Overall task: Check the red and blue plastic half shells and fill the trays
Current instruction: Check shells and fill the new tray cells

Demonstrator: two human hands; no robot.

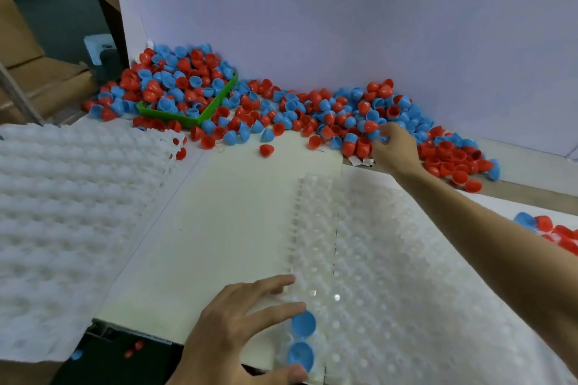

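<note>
While right grip (394,147) pinches shell (382,134), pile (328,116) surrounds

Right hand (394,147) fingertips buried among shells (359,122).

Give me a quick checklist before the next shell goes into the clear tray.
1. Left hand steadying the clear tray: ok, fingers rest on its near edge.
2. Right hand at the shell pile: ok.
3. Shell actually gripped: cannot tell, fingertips are buried among shells.
4. Free pockets: ok, only two blue shells seated.
5. Picked shell free of defects: cannot tell.
</note>
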